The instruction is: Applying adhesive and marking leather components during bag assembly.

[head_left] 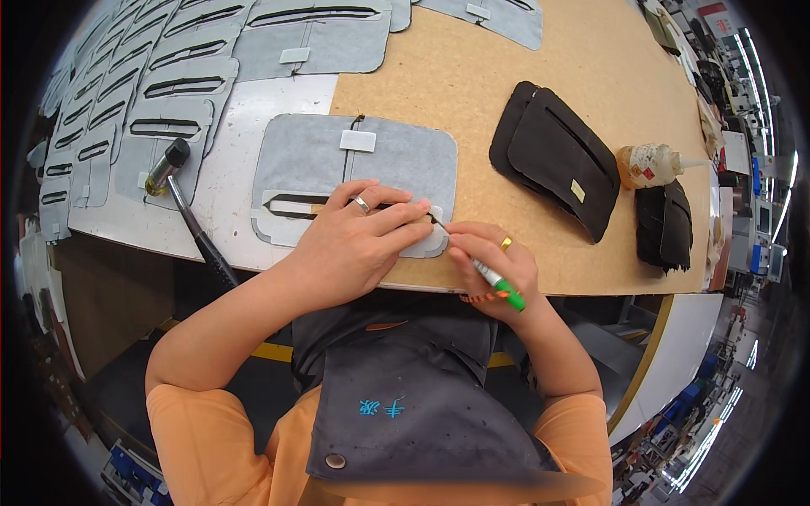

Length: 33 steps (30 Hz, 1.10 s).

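On the table (481, 55), the dark slot (293, 200) of the grey panel (409, 156) runs sideways under the spread, ungripping left hand (354, 244), its right end nearest the right hand (504, 260), which pinches a pen-like tool (498, 283)

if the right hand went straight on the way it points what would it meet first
Likely the fingertips of the left hand, just beyond the pen-like tool in the right hand; depth is unclear, so the grey panel might come first.
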Motion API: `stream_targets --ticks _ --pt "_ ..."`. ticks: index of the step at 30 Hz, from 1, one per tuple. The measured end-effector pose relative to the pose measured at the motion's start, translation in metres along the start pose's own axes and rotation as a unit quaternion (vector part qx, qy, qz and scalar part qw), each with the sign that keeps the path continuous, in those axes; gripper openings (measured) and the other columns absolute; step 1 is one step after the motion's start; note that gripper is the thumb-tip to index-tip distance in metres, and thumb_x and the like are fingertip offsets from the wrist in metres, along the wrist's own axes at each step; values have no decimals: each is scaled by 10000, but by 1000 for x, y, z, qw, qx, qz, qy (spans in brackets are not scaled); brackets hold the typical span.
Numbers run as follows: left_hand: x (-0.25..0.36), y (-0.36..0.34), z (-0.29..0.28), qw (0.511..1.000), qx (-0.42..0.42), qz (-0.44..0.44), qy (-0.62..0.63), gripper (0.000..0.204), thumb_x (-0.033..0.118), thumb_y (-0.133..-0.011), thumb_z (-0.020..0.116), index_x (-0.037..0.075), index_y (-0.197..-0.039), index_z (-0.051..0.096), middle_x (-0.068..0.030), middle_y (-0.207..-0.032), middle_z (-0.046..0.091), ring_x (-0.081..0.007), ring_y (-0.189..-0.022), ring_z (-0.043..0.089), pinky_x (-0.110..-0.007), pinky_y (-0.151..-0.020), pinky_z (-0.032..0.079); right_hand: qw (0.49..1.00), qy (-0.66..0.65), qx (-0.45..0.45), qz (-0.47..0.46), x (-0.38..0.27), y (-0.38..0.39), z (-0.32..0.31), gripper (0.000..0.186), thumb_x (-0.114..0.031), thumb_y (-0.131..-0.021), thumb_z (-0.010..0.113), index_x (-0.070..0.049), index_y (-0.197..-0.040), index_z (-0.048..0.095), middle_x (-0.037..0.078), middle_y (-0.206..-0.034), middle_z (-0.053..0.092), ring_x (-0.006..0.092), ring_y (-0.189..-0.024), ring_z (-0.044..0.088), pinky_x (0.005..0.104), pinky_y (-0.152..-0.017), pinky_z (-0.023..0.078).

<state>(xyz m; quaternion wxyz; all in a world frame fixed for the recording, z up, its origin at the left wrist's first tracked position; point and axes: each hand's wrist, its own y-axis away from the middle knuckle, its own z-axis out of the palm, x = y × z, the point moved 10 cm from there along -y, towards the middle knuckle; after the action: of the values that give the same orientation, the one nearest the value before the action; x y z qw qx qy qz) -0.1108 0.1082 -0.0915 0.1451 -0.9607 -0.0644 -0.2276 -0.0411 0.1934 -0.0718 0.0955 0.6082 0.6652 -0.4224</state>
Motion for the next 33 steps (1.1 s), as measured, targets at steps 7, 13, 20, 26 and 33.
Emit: stream_targets --ticks 7,13,20,26,33 --pt "0 0 1 1000 -10 -4 -4 346 67 -752 628 114 -1093 601 3 -1189 589 -177 -1136 508 -398 -1010 329 927 -257 50 267 57 15 3 84 -25 -901 586 4 -958 641 60 -794 625 80 -676 611 219 -588 518" --pt "-2 0 5 999 -27 -12 -23 394 75 -763 607 96 -1155 576 -7 -1231 548 -162 -1162 482 -392 -1014 320 924 -256 45 280 59 16 5 81 -37 -899 594 -2 -955 642 62 -791 627 84 -658 608 220 -580 522" --pt "4 -3 8 995 -49 -13 -84 487 76 -760 581 97 -1244 531 -12 -1252 507 -173 -1138 477 -385 -1004 287 949 -188 40 251 50 12 0 82 -2 -853 632 8 -934 638 92 -802 635 129 -694 616 238 -597 492" --pt "-8 -1 6 997 -32 -66 -29 544 75 -790 540 88 -1322 432 -58 -1269 487 -214 -1138 477 -385 -1000 277 968 -133 23 211 41 16 -6 101 -20 -849 646 6 -946 635 99 -830 648 177 -729 619 268 -651 484" --pt "-14 3 -2 995 -18 -50 86 417 93 -784 598 79 -1180 469 -83 -1260 521 -245 -1157 482 -394 -993 296 994 68 -81 9 -9 13 16 420 -197 -768 708 -20 -1104 530 161 -1144 568 325 -1152 511 442 -977 426"
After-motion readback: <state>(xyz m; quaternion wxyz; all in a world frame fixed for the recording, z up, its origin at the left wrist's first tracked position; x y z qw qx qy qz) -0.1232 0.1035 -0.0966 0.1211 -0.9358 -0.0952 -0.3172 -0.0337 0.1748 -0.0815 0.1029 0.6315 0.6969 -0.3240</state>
